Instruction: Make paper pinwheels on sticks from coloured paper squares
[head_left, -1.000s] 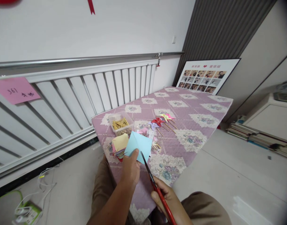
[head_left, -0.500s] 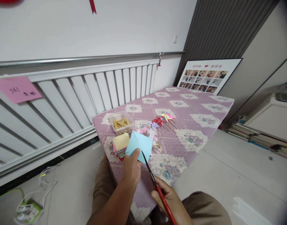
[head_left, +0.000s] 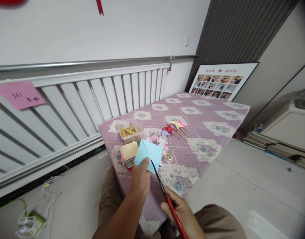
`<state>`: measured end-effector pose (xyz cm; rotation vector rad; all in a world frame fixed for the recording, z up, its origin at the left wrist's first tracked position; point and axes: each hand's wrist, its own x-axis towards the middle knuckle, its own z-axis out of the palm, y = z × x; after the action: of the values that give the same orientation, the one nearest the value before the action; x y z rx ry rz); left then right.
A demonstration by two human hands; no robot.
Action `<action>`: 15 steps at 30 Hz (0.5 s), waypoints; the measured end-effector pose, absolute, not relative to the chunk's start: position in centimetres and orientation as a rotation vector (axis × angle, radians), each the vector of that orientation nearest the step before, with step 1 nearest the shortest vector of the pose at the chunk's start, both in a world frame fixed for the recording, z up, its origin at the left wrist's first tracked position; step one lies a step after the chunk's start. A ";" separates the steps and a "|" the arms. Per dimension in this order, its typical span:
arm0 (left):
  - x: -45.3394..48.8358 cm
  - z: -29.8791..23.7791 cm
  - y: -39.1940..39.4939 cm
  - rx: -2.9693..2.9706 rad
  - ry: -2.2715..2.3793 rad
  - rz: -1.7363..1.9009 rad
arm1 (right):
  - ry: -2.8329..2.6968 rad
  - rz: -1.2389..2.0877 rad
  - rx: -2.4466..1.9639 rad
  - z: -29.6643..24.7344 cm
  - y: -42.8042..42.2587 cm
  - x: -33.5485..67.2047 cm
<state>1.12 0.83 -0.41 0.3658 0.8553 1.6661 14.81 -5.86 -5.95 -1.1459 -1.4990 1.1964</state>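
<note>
Between the thumb and fingers of my left hand (head_left: 140, 177) is a light blue paper square (head_left: 151, 151), with thin cut lines running in from its corners. My right hand (head_left: 178, 207) grips red-handled scissors (head_left: 172, 209). Their dark blades lie along the square's near right corner, with the tip close to the middle of the paper. Just left of the square lies a stack of coloured paper squares (head_left: 129, 151), a yellow one on top. Past it stands a clear plastic box (head_left: 130, 129) of short wooden sticks. Several finished paper pinwheels (head_left: 169, 129) on sticks lie beyond the blue square.
A small clear container (head_left: 168, 155) with little pieces sits right of the blue paper. The purple floral cloth (head_left: 182, 116) covers the table. A white radiator (head_left: 87, 103) runs along the left, and a photo board (head_left: 219, 81) leans at the far end.
Both hands, the blue paper and the scissors stay almost as they were. The whole view has shifted very slightly.
</note>
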 end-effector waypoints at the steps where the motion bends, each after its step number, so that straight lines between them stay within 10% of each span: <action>1: 1.1 -0.4 0.8 0.374 0.864 1.666 | -1.511 1.191 -1.147 -6.0 -5.8 14.8; 15: 1.1 -0.5 0.7 0.341 0.839 1.667 | -1.662 1.124 -1.190 -7.5 -5.8 15.6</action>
<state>1.15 0.68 -0.55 0.3411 0.8392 1.6671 15.57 -5.76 -7.45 -1.1903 -1.6625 1.1238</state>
